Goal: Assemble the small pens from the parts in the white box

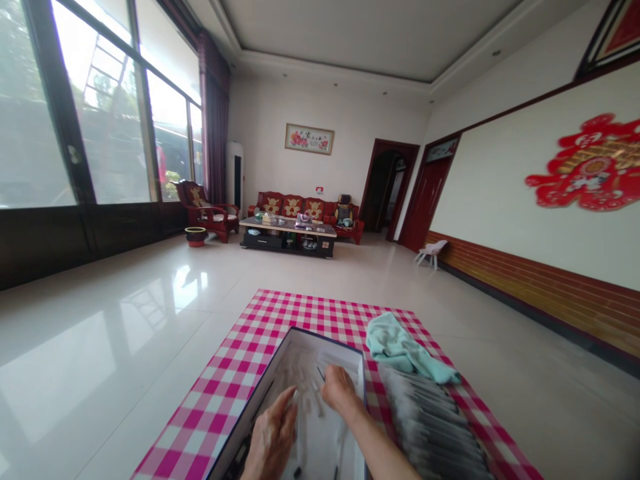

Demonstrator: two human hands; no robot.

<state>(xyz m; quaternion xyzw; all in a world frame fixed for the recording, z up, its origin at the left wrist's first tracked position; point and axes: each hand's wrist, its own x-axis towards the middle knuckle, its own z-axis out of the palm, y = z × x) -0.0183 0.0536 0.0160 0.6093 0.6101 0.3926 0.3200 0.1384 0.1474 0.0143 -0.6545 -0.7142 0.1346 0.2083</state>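
Note:
A shallow dark-rimmed box (280, 360) lies on a pink-and-white checked cloth (310, 310) near the bottom of the head view. Several pale, blurred utensil-like pieces (300, 370) lie inside it. My left hand (273, 440) rests over the box's near left part with fingers pointing forward and close together. My right hand (340, 393) reaches into the box with fingers curled down among the pale pieces; what it grips is blurred. A turquoise towel (400, 347) lies crumpled to the right of the box. A grey ribbed tray or rack (430, 420) sits beside my right forearm.
Glossy white floor tiles (125, 333) surround the cloth. A low coffee table (287, 235), red sofa (305, 205) and armchair (205, 210) stand at the far end. Large windows (100, 107) line the left wall; a small white chair (431, 252) stands by the right wall.

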